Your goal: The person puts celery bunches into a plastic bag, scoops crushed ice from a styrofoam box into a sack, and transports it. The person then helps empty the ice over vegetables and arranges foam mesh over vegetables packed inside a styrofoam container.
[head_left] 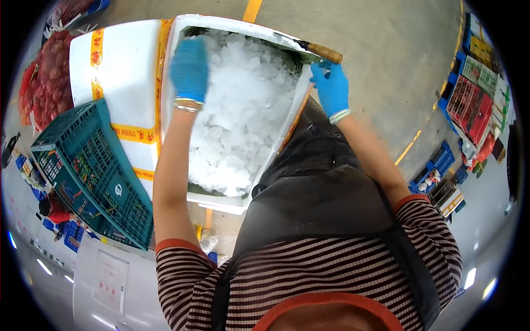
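Head view: blue-gloved left hand [190, 69] covers crushed white ice [243, 116]; bent-fingered, blue-gloved right hand [332, 88] perhaps steadies the white foam box [221, 204] at far right; both grips unclear.

Blue gloves [190, 67], white ice [240, 105], white box [221, 203], brown handle [326, 53], red-printed yellow tape [135, 134], dark-and-pale striped shirt [309, 265], black apron [314, 204]

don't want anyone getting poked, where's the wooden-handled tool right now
In the head view, the wooden-handled tool is at the far right corner of the white foam box, its handle jutting rightward past the rim, close to the right hand.
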`<state>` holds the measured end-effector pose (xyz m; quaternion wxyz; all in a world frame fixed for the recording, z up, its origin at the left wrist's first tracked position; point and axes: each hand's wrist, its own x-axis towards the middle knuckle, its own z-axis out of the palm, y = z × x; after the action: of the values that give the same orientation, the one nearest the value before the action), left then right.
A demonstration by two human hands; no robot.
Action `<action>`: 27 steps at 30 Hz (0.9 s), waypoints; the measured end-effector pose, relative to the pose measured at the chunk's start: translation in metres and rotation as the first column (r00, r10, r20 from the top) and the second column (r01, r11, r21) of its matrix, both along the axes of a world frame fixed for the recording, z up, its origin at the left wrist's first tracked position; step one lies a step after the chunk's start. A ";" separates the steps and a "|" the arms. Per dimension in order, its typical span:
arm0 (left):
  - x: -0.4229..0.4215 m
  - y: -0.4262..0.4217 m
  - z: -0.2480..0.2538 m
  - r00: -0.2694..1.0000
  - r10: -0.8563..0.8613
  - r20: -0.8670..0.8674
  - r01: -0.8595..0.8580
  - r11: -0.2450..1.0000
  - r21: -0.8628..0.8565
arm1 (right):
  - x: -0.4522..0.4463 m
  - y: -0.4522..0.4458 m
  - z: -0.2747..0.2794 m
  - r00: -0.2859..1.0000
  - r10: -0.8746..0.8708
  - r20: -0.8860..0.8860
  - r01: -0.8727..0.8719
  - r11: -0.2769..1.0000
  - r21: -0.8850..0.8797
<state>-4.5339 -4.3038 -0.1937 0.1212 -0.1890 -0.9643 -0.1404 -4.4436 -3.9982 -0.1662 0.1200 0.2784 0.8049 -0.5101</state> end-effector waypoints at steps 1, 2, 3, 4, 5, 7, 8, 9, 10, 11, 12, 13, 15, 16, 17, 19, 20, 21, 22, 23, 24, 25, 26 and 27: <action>0.014 0.018 0.001 0.979 -0.122 0.163 0.142 0.983 -0.120 | 0.008 -0.007 0.011 0.998 0.069 0.000 -0.069 0.995 0.066; 0.024 0.046 0.007 0.939 -0.276 0.206 0.273 0.961 0.043 | 0.014 -0.014 0.019 0.990 0.138 0.002 -0.137 0.982 0.132; 0.034 0.071 -0.003 0.886 -0.409 0.218 0.386 0.912 0.138 | 0.018 -0.021 0.020 0.996 0.087 -0.013 -0.086 0.995 0.049; 0.045 0.100 -0.011 0.843 -0.440 0.308 0.423 0.898 0.125 | 0.018 -0.023 0.021 0.995 0.098 0.000 -0.098 0.995 0.035; 0.052 0.128 -0.021 0.817 -0.411 0.404 0.383 0.911 0.153 | 0.015 -0.023 0.021 0.994 0.110 0.009 -0.110 0.994 0.021; 0.048 0.168 -0.041 0.795 -0.255 0.550 0.231 0.966 0.114 | 0.005 -0.017 0.017 0.992 0.127 0.003 -0.127 0.992 -0.007; 0.045 0.175 -0.057 0.801 -0.250 0.544 0.223 0.968 0.116 | -0.001 -0.013 0.016 0.988 0.157 0.005 -0.157 0.988 0.008; 0.044 0.183 -0.076 0.804 -0.248 0.541 0.217 0.969 0.122 | -0.005 -0.008 0.016 0.983 0.184 0.012 -0.184 0.983 0.024; 0.042 0.189 -0.082 0.805 -0.248 0.539 0.212 0.969 0.129 | -0.006 -0.002 0.018 0.978 0.210 0.022 -0.210 0.977 0.040; 0.041 0.189 -0.089 0.775 -0.227 0.590 0.189 0.974 0.126 | -0.004 0.003 0.022 0.973 0.223 0.063 -0.226 0.973 0.045; 0.044 0.182 -0.085 0.790 -0.244 0.563 0.167 0.969 0.184 | 0.001 0.009 0.023 0.975 0.213 0.071 -0.214 0.977 0.009; 0.046 0.173 -0.076 0.809 -0.256 0.529 0.147 0.960 0.239 | 0.004 0.014 0.023 0.977 0.203 0.071 -0.201 0.979 -0.028; 0.051 0.161 -0.059 0.853 -0.263 0.450 0.111 0.935 0.336 | 0.010 0.023 0.027 0.983 0.166 0.084 -0.156 0.982 -0.109; 0.054 0.156 -0.043 0.882 -0.227 0.414 0.065 0.927 0.371 | 0.015 0.027 0.027 0.979 0.181 0.095 -0.171 0.980 -0.105; 0.051 0.149 -0.028 0.908 -0.186 0.375 0.019 0.913 0.408 | 0.019 0.032 0.024 0.975 0.198 0.103 -0.188 0.977 -0.100; 0.041 0.131 -0.018 0.932 -0.121 0.341 -0.061 0.876 0.479 | 0.028 0.036 0.016 0.965 0.249 0.083 -0.245 0.968 -0.052; 0.036 0.118 -0.019 0.935 -0.093 0.342 -0.102 0.854 0.511 | 0.031 0.035 0.007 0.955 0.292 0.056 -0.293 0.956 -0.007; 0.033 0.104 -0.018 0.916 -0.076 0.394 -0.120 0.885 0.449 | 0.028 0.034 0.001 0.939 0.343 0.025 -0.344 0.938 0.040; 0.029 0.092 -0.015 0.896 -0.054 0.441 -0.134 0.914 0.383 | 0.022 0.027 -0.001 0.900 0.432 -0.054 -0.421 0.896 0.140; 0.030 0.084 -0.011 0.915 -0.037 0.402 -0.122 0.924 0.363 | 0.016 0.013 -0.003 0.848 0.516 -0.123 -0.479 0.844 0.242; 0.034 0.083 -0.008 0.909 -0.020 0.416 -0.149 0.917 0.369 | 0.011 -0.001 -0.007 0.784 0.594 -0.179 -0.516 0.785 0.342; 0.039 0.083 -0.004 0.902 -0.005 0.431 -0.174 0.911 0.375 | -0.002 -0.012 -0.023 0.774 0.632 -0.020 -0.569 0.710 0.415; 0.045 0.084 0.000 0.895 0.011 0.445 -0.200 0.904 0.379 | -0.018 -0.021 -0.042 0.750 0.646 0.140 -0.624 0.623 0.471; 0.053 0.088 0.005 0.884 0.016 0.467 -0.235 0.878 0.416 | -0.039 -0.032 -0.040 0.653 0.652 0.384 -0.754 0.519 0.401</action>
<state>-4.4810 -4.2162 -0.1885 -0.0549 -0.0524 -0.9148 -0.3966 -4.4826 -4.0298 -0.2060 0.3092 -0.0049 0.9397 -0.1461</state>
